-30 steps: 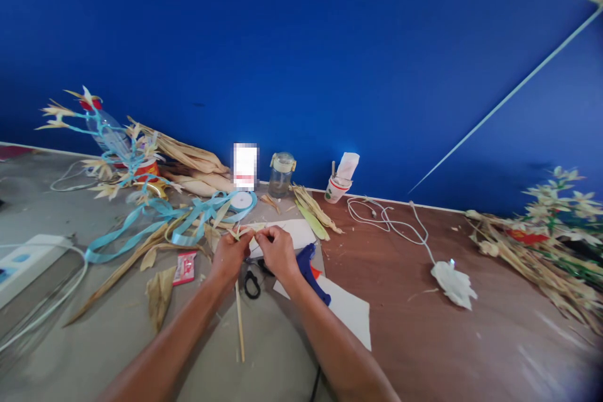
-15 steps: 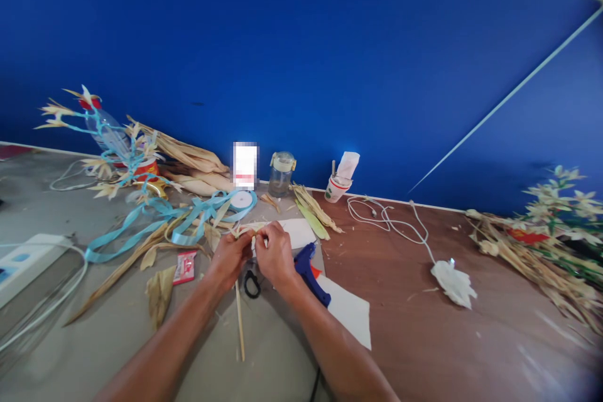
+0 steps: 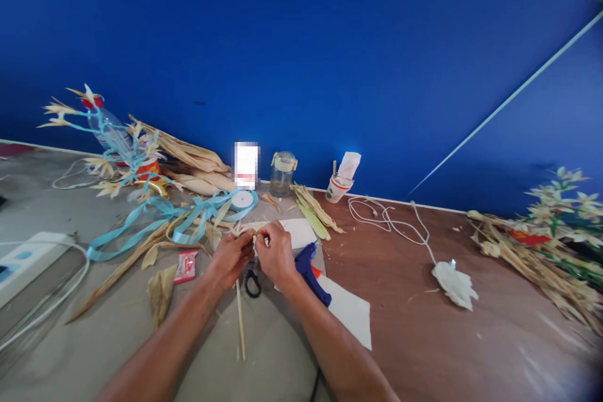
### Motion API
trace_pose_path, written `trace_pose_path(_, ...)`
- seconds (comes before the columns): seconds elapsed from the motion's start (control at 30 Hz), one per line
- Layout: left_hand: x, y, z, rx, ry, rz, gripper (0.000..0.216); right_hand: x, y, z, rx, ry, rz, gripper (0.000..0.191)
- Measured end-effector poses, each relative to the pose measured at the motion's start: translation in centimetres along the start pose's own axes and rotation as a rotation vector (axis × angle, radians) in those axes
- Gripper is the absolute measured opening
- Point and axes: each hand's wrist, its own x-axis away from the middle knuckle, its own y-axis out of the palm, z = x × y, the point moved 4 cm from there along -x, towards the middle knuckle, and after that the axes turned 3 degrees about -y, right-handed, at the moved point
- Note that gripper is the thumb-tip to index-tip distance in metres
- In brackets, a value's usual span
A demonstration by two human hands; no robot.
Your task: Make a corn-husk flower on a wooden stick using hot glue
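My left hand is closed around a small pale piece of dried corn husk, most of it hidden by the fingers. Close beside it, my right hand pinches at the same husk with thumb and forefinger. A thin pale stick runs down from below the left hand; whether it is held or lies on the table I cannot tell. Black-handled scissors lie under the hands, blades hidden. A blue glue gun rests just right of my right wrist on white paper.
Blue ribbon trails left from its spool. Dried husks, a lidded jar and a paper cup stand or lie along the blue wall. A power strip is far left, a white cable right, husk flowers far right.
The view has shifted very slightly. Both hands stay together at the husk, with only a tiny movement of the fingers.
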Motion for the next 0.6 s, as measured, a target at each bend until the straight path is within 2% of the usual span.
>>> trace_pose_path(0.17,-0.4,-0.4,-0.2,0.029,-0.037,-0.002,0.030,-0.2,0.1,0.2,-0.020,0.002,-0.013,0.014)
trace_pose_path(0.33,-0.6,-0.5,0.5,0.084,-0.030,-0.086,0.031,-0.3,0.0,0.8,-0.015,0.017,-0.005,0.013)
trace_pose_path(0.5,-0.7,-0.9,1.2,0.167,-0.038,-0.128,0.028,-0.7,-0.4,1.8,0.039,0.107,0.005,0.012)
trace_pose_path(0.6,-0.8,-1.0,1.2,0.165,-0.042,-0.121,0.027,-0.8,-0.7,2.5,0.107,0.173,-0.009,0.020)
